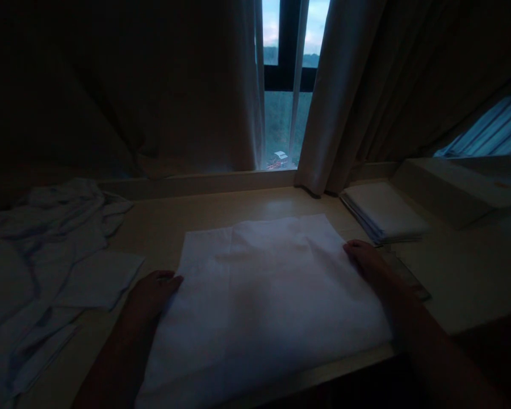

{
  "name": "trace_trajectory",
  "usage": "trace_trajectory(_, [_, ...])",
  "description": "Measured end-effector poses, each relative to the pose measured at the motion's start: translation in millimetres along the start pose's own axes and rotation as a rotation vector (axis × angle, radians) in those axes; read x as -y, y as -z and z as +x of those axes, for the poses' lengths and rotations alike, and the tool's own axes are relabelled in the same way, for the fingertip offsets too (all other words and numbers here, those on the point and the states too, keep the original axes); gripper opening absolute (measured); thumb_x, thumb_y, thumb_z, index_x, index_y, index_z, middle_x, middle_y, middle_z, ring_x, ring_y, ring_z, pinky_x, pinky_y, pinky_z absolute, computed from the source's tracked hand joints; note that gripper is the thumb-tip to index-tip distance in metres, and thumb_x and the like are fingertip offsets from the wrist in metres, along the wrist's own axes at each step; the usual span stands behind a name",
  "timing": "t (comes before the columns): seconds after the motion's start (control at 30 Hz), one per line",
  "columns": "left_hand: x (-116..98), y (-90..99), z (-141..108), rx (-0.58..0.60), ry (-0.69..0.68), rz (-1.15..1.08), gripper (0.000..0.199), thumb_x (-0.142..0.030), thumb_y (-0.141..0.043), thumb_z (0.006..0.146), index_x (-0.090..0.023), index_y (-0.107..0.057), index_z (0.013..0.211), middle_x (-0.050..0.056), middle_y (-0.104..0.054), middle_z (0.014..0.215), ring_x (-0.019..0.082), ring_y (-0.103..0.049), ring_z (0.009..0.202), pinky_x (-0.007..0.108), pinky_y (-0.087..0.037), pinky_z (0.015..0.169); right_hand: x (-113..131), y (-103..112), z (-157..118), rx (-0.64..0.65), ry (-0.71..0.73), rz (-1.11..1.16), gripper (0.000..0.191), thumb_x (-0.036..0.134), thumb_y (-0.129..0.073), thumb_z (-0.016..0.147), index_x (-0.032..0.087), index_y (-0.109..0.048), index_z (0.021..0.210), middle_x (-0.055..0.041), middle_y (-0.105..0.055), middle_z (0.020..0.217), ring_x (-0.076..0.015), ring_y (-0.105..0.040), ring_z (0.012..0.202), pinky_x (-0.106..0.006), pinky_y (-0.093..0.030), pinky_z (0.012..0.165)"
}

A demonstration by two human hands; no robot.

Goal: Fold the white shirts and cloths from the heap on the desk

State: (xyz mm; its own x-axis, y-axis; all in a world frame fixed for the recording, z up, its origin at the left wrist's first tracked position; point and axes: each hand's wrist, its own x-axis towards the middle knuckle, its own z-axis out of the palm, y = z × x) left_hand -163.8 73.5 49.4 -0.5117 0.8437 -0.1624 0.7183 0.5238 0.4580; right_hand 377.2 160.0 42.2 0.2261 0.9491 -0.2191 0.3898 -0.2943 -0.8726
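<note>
A white cloth (259,301) lies spread out on the pale tabletop, with soft creases across it and its near part reaching the front edge. My left hand (155,289) is at the cloth's left edge, its thumb and fingers closed on the fabric. At the upper right edge of the cloth, my right hand (364,258) pinches the side with its fingertips. The light is dim, and the undersides of both hands are dark.
Crumpled white cloths (63,244) are heaped at the left. A folded white stack (385,210) sits at the back right, beside a box (455,187). Curtains (344,85) hang along the back around a window (281,119). A flat item (409,275) lies behind my right forearm.
</note>
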Motion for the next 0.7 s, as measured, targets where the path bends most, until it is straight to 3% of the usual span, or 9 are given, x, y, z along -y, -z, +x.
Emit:
trace_trajectory(0.17, [1.1, 0.4, -0.7, 0.072, 0.064, -0.023, 0.052, -0.051, -0.057, 0.071, -0.017, -0.062, 0.109, 0.013, -0.069, 0.106, 0.027, -0.066, 0.092, 0.039, -0.051, 0.080, -13.1, 3.1, 11.1, -0.206, 0.228, -0.277, 0.022, 0.033, -0.059, 0.074, 0.017, -0.062, 0.089, -0.0050, -0.066, 0.081, -0.0171, -0.060, 0.071, -0.026, -0.043, 0.063])
trace_trajectory(0.27, [0.7, -0.1, -1.6, 0.068, 0.053, -0.035, 0.050, -0.049, -0.058, 0.071, -0.017, -0.061, 0.109, 0.013, -0.068, 0.108, 0.027, -0.065, 0.095, 0.037, -0.050, 0.081, -17.1, -2.3, 11.8, -0.241, 0.310, -0.491, 0.025, 0.029, -0.054, 0.082, 0.018, -0.060, 0.103, -0.0061, -0.067, 0.088, -0.0180, -0.061, 0.077, -0.028, -0.043, 0.069])
trace_trajectory(0.43, [-3.6, 2.0, -5.5, 0.084, 0.069, 0.009, 0.049, -0.058, -0.056, 0.070, -0.018, -0.066, 0.098, 0.013, -0.069, 0.105, 0.029, -0.065, 0.093, 0.040, -0.050, 0.079, -13.6, -16.4, 1.2, -0.268, 0.423, -0.815, 0.023, 0.022, -0.050, 0.087, 0.015, -0.060, 0.107, -0.0139, -0.063, 0.105, -0.0222, -0.058, 0.095, -0.031, -0.041, 0.082])
trace_trajectory(0.57, [-8.1, 5.5, -9.1, 0.107, 0.082, 0.008, 0.053, -0.066, -0.054, 0.069, -0.021, -0.069, 0.089, 0.011, -0.071, 0.098, 0.029, -0.066, 0.088, 0.040, -0.050, 0.078, -10.3, -17.4, -3.3, -0.308, 0.380, -0.867, 0.035, 0.036, -0.046, 0.092, 0.010, -0.062, 0.108, -0.0180, -0.065, 0.101, -0.0256, -0.059, 0.094, -0.033, -0.041, 0.081])
trace_trajectory(0.7, [-12.1, 6.6, -9.5, 0.026, 0.046, 0.029, 0.044, -0.060, -0.063, 0.062, -0.020, -0.069, 0.076, 0.012, -0.072, 0.089, 0.031, -0.066, 0.085, 0.041, -0.050, 0.076, -8.6, -14.2, -0.4, -0.211, 0.284, -0.819, 0.032, 0.038, -0.046, 0.091, 0.014, -0.067, 0.097, -0.0132, -0.069, 0.093, -0.0221, -0.063, 0.084, -0.030, -0.042, 0.074])
